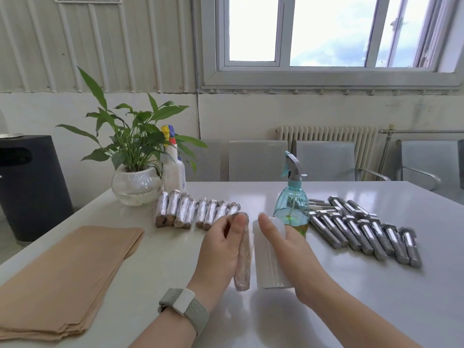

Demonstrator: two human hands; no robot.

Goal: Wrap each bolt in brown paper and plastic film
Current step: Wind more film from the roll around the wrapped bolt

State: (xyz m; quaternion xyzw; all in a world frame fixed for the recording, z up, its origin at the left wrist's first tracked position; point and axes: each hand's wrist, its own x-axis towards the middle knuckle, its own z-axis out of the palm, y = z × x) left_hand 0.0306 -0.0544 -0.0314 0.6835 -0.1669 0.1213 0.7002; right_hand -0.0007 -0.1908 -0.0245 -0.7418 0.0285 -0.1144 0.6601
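My left hand [221,244] grips a bolt wrapped in brown paper and film [244,257], held lengthwise above the white table [326,285]. Right beside it my right hand [283,242] holds the roll of plastic film [267,262], thumb on top and fingers behind it. Several wrapped bolts [195,210] lie in a row at the back centre. Several bare steel bolts [364,232] lie in a row on the right. A stack of brown paper sheets [67,280] lies at the front left.
A teal spray bottle [292,197] stands just behind my right hand. A potted plant in a glass bowl [135,182] and a white spray bottle [173,167] stand at the back left. A black bin [30,187] is left of the table, with grey chairs [326,159] behind it.
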